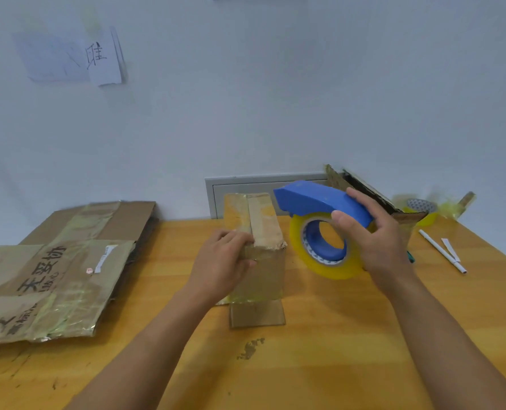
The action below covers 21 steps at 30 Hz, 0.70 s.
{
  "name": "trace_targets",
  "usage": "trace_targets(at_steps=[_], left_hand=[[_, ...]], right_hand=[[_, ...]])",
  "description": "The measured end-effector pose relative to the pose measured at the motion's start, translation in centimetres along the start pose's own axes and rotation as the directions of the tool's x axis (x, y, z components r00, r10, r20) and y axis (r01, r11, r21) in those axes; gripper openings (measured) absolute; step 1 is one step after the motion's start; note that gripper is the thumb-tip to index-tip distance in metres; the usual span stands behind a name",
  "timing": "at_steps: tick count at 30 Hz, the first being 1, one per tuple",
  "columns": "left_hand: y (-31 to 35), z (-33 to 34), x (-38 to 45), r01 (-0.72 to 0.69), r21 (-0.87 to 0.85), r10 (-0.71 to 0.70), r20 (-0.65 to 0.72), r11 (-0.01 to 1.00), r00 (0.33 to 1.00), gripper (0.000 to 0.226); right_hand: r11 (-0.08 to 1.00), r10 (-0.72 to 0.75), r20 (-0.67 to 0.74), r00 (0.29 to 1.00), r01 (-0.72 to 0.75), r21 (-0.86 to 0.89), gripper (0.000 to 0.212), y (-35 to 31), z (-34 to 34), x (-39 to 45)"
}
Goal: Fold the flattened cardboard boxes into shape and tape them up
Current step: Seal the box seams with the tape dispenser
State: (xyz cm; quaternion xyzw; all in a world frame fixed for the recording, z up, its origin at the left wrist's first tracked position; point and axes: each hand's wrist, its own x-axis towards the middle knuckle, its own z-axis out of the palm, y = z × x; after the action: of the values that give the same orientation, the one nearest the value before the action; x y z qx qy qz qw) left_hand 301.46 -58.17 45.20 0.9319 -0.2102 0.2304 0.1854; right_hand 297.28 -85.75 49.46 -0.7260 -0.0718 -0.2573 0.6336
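Gripping the small box (260,255), the left hand (222,261); right hand (373,241) clutches blue tape dispenser (317,199); flattened cardboard (53,276) reads "天妥协".

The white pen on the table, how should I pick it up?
Probably pinch the pen around its middle, coming straight down from above. It lies flat on the table, long and thin, with bare wood on both sides, so thumb and finger fit across it. The right hand is nearest, but it holds the tape dispenser.

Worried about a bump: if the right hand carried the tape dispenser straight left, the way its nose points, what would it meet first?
Probably the small cardboard box held by the left hand; depth is uncertain.
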Motion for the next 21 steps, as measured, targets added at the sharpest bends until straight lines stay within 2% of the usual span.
trace_targets(at_steps=[3,8,11,13,14,15,17,19,21], left_hand=[[-0.3,-0.1,0.4,-0.025,-0.005,0.025,0.031,1.0,0.999,0.042],[-1.0,-0.4,0.2,-0.044,-0.101,0.052,0.072,0.994,0.996,0.048],[-1.0,-1.0,-0.1,0.025,-0.237,0.006,0.131,0.971,0.991,0.05],[-1.0,-1.9,0.3,0.117,-0.343,-0.065,0.161,0.932,0.985,0.041],[-0.9,-2.5,0.7,0.197,-0.443,-0.133,0.171,0.874,0.976,0.033],[-0.7,-3.2,1.2,0.289,-0.577,-0.221,0.188,0.764,0.957,0.029],[-0.3,-4.3,2.4,0.421,-0.784,-0.402,0.24,0.456,0.884,0.043],[0.1,-5.4,3.9,0.492,-0.844,-0.492,0.342,0.214,0.801,0.059],[0.2,-6.1,4.8,0.524,-0.844,-0.477,0.416,0.115,0.775,0.071]], right_hand=[[0.995,-0.038,0.1,0.994,0.029,0.09,0.047,-1.9,0.4,1.6],[0.987,-0.061,0.194,0.979,0.03,0.159,0.049,-3.6,2.8,4.1],[0.98,-0.055,0.233,0.971,0.009,0.197,0.049,-3.5,4.3,4.8],[0.981,-0.05,0.268,0.962,-0.004,0.196,0.05,-3.1,4.9,4.9],[0.983,-0.047,0.286,0.957,-0.007,0.184,0.051,-2.8,5.1,4.8],[0.985,-0.044,0.3,0.953,-0.009,0.174,0.051,-2.6,5.2,4.7],[0.983,-0.045,0.308,0.95,-0.012,0.181,0.051,-2.5,5.4,4.6],[0.977,-0.048,0.302,0.952,-0.018,0.211,0.05,-2.3,5.3,4.5],[0.974,-0.047,0.309,0.95,-0.026,0.226,0.053,-2.3,5.3,4.4]])
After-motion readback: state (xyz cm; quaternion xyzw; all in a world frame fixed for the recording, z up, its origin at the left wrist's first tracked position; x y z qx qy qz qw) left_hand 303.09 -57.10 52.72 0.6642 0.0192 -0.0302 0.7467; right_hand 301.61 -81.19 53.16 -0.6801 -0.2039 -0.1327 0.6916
